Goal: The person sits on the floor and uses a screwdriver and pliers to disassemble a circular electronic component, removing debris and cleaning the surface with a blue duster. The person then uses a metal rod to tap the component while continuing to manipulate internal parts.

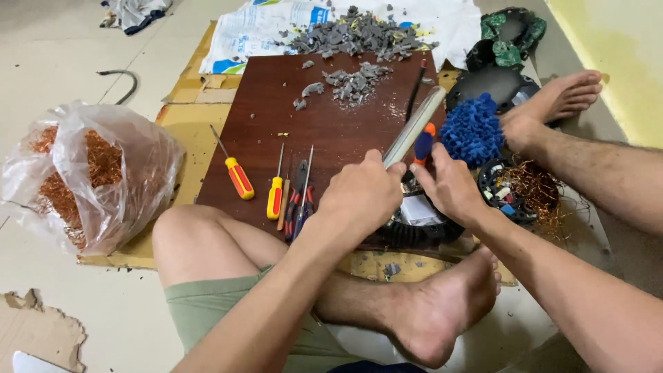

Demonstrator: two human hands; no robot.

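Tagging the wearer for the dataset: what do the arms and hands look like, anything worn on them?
Both arms are bare from elbow to wrist: no sleeves in view. The left hand and the right hand are ungloved, and no rings, watch or bands show. Lower down, olive-green shorts are the only clothing in view; the feet are bare.

Dark brown board (324, 131) on floor cardboard (181, 128), with screwdrivers (238, 176), pliers (298, 204) (red-handled), grey plastic scraps (356, 83).

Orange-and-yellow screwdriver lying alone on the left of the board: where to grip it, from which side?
Grip the orange-and-yellow screwdriver by its thick handle, coming from above or the left. It lies flat and diagonal, thin shaft pointing away, with bare wooden board around the handle; the other tools crowd its right.
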